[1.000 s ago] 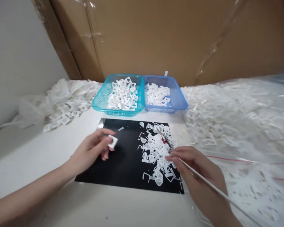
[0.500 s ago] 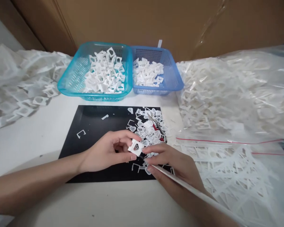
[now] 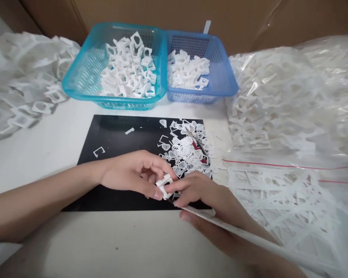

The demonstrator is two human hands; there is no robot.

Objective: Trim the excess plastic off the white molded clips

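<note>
My left hand (image 3: 136, 173) pinches a small white plastic bracket (image 3: 164, 185), a squarish piece with an opening in it, between thumb and fingers. Close by, my right hand (image 3: 200, 193) grips a long thin white-handled tool (image 3: 217, 222) that slants down to the right. Its narrow dark tip reaches the underside of the bracket, and my right index finger rests against the piece. Both hands are above the front part of a black mat (image 3: 116, 135). A heap of thin white plastic offcuts (image 3: 182, 150) lies on the mat behind my right hand.
Behind the mat stand a teal basket (image 3: 87, 94) and a blue basket (image 3: 217, 83), both with white brackets. Clear bags of white parts (image 3: 278, 108) and sprues (image 3: 281, 200) lie on the right. More brackets (image 3: 26, 92) are piled on the left. A red-handled pointed tool (image 3: 196, 145) lies among the offcuts.
The bracket has been turned in my left fingers, so its opening now faces more to the side. My right index finger has come onto it. The whole view has shifted slightly.
</note>
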